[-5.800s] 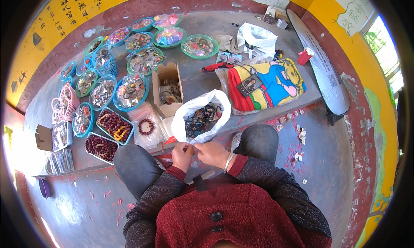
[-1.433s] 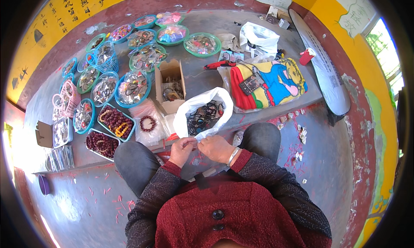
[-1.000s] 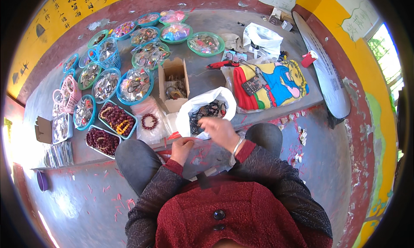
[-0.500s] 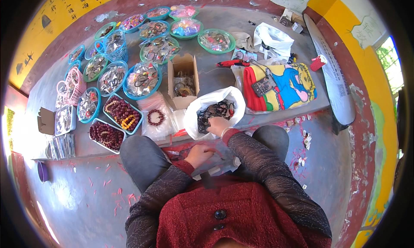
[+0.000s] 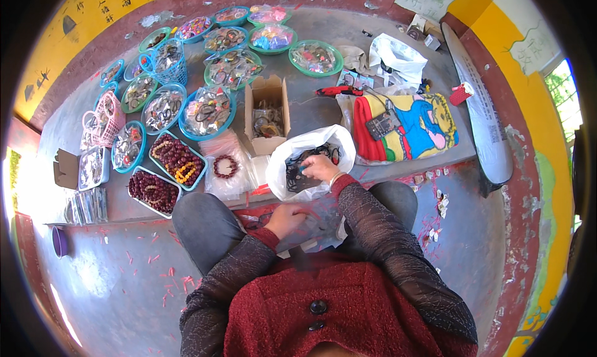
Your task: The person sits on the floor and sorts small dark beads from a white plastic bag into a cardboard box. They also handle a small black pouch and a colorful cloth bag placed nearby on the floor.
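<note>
A white plastic bag [image 5: 278, 184] stands with its mouth wide on the ledge in front of me, holding a tangle of dark corded pieces [image 5: 298, 182]. My right hand [image 5: 321, 168] reaches into its mouth from the right, fingers pinched together. A small blue-green spot shows at the fingertips; what they grip cannot be made out. Over my lap, my left hand [image 5: 286, 220] is closed with its fingers curled, and anything inside it is hidden. Close by, a dark red bead bracelet [image 5: 225, 167] lies on clear plastic bags [image 5: 214, 186].
Left of the bag stand an open cardboard box [image 5: 252, 144] and trays of dark red beads [image 5: 153, 192]. Several round baskets [image 5: 229, 132] of packaged trinkets spread behind. To the right lie a colourful folded cloth [image 5: 410, 130], a red-handled tool [image 5: 339, 91] and a long wrapped roll [image 5: 479, 118].
My right hand has lifted slightly and turned within the bag's mouth, and a blue-green spot now shows at its fingertips. My left hand has shifted a little, its fingers more curled.
</note>
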A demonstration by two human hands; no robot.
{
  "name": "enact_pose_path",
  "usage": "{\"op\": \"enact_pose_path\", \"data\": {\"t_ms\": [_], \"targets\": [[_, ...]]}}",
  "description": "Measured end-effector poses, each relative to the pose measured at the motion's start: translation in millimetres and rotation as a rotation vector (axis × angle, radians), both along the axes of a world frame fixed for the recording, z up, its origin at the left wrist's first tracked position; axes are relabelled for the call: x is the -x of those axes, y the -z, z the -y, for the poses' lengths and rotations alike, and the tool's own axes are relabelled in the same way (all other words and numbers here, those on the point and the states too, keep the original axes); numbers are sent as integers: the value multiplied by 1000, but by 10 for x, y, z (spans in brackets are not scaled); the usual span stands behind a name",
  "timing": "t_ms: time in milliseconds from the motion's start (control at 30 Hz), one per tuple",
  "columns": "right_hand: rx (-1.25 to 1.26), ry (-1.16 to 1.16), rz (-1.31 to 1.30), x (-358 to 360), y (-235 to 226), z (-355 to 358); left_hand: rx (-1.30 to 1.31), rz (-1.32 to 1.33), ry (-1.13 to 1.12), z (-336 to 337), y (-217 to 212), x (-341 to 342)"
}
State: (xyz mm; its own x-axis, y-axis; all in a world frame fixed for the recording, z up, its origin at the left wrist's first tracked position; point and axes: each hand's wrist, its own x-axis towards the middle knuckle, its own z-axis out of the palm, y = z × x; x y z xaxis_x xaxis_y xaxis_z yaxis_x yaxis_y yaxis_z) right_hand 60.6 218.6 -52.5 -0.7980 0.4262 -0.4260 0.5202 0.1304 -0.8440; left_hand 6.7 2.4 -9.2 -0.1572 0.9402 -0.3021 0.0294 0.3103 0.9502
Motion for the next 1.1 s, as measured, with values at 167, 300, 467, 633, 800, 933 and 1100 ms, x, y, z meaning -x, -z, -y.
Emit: {"op": "enact_pose_path", "data": {"t_ms": [167, 300, 467, 633, 800, 933, 1100], "targets": [[474, 117, -174, -103, -323, -98, 84, -42, 19, 2, -186, 18], [623, 123, -252, -170, -659, -29, -31, 38, -23, 30, -11, 55], [512, 201, -316, -353, -1029, 74, 8, 20, -36, 45, -166, 55], [672, 370, -652, -491, -1212, 247, 37, 98, -75, 65, -117, 45], [897, 494, -733, -570, -1168, 286, 40, 64, -32, 65, -237, 36], [959, 613, -686, -568, -1123, 284, 45, 4, -31, 68, -244, 37], [872, 682, -678, -559, -1032, 271, 64, 27, -39, 62, -291, 29]]}}
